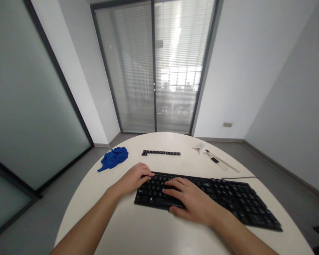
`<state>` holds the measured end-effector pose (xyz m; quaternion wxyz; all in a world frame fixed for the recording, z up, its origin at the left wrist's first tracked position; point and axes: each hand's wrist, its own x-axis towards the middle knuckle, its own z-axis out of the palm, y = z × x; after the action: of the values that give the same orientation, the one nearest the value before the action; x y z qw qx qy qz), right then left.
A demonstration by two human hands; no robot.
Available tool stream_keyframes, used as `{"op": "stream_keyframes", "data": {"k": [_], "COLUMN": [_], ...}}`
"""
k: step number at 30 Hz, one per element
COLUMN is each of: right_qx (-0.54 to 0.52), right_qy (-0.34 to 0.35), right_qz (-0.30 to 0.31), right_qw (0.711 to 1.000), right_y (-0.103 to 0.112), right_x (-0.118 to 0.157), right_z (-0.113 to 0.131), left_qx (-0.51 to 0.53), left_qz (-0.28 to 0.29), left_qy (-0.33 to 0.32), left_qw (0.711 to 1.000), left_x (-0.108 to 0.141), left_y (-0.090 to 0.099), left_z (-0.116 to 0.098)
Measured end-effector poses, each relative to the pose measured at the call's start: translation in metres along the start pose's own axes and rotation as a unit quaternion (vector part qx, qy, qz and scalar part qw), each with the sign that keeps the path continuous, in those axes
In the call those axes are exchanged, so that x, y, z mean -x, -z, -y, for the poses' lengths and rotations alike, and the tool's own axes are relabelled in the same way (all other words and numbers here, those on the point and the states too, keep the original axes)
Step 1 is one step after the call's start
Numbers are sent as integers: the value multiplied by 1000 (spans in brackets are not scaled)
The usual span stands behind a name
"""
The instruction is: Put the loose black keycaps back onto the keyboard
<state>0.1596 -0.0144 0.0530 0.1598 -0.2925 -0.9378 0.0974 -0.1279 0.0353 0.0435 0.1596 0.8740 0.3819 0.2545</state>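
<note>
A black computer keyboard (223, 198) lies at a slant on the table in front of me. My left hand (135, 177) is at its upper left corner, with fingers and thumb closed on the edge there; the fingertips are partly hidden. Over the letter keys rests my right hand (184, 198), open, its fingers stretched out on the keys and its thumb by the front edge near the space bar. Beyond the keyboard, several loose black keycaps (162, 152) stand in a row, a few doubled up at the left end.
A crumpled blue cloth (113, 158) lies at the table's left. Toward the right are a white tuft (200, 148), a thin stick (225, 163) and a wire tool with a black handle (214, 160). The keyboard's cable (240, 177) runs to the right edge of the round table (127, 230).
</note>
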Motion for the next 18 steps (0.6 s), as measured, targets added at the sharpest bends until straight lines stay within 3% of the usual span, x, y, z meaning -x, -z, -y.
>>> {"op": "stream_keyframes", "data": {"k": [11, 18], "right_qx": [-8, -6], "right_qy": [1, 6], "right_qz": [-1, -5], "right_qw": [1000, 1000], "right_y": [1, 1], "right_x": [-1, -1], "right_z": [0, 0], "left_qx": [-87, -16], "left_qz": [17, -89], "left_qy": [5, 132], "left_qw": [996, 987], "left_x": [-1, -4], "left_y": [6, -16], "left_z": [-23, -4]}}
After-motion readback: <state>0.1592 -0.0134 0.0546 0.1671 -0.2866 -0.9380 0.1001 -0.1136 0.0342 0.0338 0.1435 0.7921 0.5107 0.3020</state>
